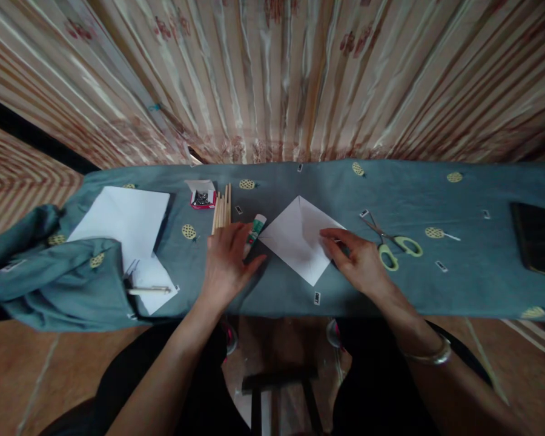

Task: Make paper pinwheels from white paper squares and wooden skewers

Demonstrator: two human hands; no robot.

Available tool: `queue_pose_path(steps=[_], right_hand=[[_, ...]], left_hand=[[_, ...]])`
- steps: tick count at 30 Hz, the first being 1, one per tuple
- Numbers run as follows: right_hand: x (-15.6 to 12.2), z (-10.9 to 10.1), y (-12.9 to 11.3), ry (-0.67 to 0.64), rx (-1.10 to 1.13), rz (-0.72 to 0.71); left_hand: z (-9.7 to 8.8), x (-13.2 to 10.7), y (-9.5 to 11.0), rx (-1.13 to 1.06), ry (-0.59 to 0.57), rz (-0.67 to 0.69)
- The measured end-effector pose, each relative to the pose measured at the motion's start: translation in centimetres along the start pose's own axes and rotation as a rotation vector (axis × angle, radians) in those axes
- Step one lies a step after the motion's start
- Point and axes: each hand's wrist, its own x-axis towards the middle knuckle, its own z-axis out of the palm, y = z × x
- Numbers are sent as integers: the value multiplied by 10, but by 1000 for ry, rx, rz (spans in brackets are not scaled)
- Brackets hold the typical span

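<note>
A white square of paper (295, 239) lies turned like a diamond on the teal cloth, with fold creases showing. My right hand (358, 260) presses its fingertips flat on the paper's right corner. My left hand (229, 260) lies flat and open on the cloth beside the paper's left corner, its fingers next to a glue stick (255, 230) with a green label. Neither hand holds anything.
Wooden sticks (222, 209) and a small box of pins (203, 195) lie behind my left hand. Green-handled scissors (393, 242) are to the right. White sheets (125, 221) lie at left, a dark tablet (536, 239) at far right. A curtain hangs behind the table (436, 284).
</note>
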Motion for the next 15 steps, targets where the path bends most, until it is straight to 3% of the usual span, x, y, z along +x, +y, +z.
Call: queue_pose_path(steps=[4,11,15], right_hand=[[-2,-1,5,-45,-41,-146],[-6,-4,12,-62,-59,-163],[-9,-8,16,-78,-12,-157]], left_hand=[[15,1,28,-89,-123,283],[29,8,35,-126,-166,389],[32,8,37,-126,-159,383]])
